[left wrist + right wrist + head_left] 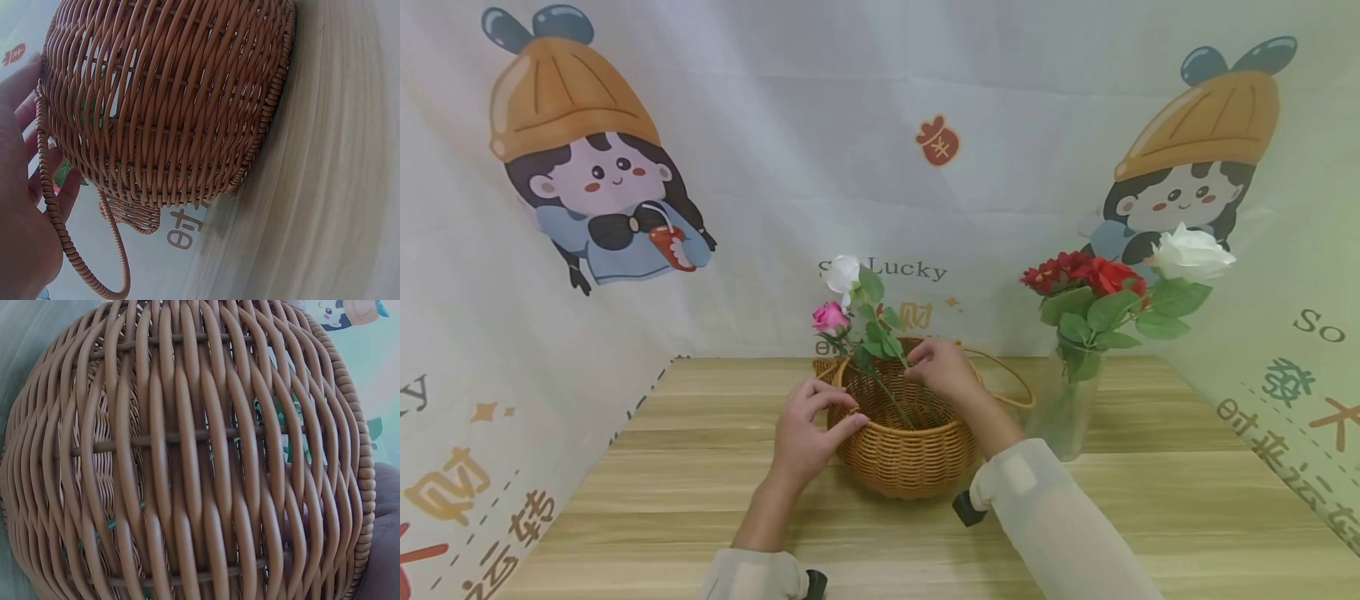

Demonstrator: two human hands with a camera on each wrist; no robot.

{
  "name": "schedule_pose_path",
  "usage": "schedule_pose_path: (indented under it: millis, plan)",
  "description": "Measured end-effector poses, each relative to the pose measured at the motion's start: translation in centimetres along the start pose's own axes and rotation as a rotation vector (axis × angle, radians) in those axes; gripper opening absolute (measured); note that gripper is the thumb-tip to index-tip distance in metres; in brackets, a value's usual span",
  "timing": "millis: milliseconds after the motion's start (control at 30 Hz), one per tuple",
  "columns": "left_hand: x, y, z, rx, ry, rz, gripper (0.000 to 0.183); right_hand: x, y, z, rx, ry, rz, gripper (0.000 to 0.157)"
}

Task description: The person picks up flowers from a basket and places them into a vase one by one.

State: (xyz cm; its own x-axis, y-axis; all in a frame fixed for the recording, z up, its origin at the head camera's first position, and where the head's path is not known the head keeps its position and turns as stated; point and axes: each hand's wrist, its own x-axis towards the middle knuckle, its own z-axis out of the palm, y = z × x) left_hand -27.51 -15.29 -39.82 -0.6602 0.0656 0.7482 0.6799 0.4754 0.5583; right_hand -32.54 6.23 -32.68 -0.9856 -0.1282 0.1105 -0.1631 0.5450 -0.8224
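Note:
A round brown wicker basket [910, 467] stands on the wooden table. At its left rim, my left hand [808, 425] holds the edge between thumb and fingers. In the left wrist view the hand [19, 206] lies by the rim, with a loop handle [65, 240] across it. Over the right side of the opening, my right hand [943, 367] pinches the green stem of a white rose [844, 273], whose bloom leans left. A pink rose [830, 317] stands in the basket, leaning left beside it. The right wrist view is mostly filled by basket weave [187, 450].
Right of the basket, a clear vase [1071, 417] holds red flowers [1112, 275] and another white rose [1191, 252]. The basket's right handle [1026, 392] sticks out toward the vase. Behind the wooden table [662, 475] hangs a printed cloth [820, 125].

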Motion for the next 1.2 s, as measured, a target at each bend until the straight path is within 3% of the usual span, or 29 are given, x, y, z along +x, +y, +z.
schedule_pose_path:
  millis: [233,700,1200]
  plan:
    - [-0.01,0.11,-0.05,-0.011,-0.001,-0.009,0.02,0.08,-0.05,-0.01,-0.036,0.006,-0.003,0.019]
    - [0.0,0.18,-0.09,-0.018,-0.002,-0.013,0.019,-0.13,0.0,-0.15,0.024,0.047,-0.022,0.015]
    - [-0.06,-0.07,0.06,-0.032,-0.001,-0.021,0.02,-0.44,0.12,-0.17,-0.061,0.189,-0.174,0.014]
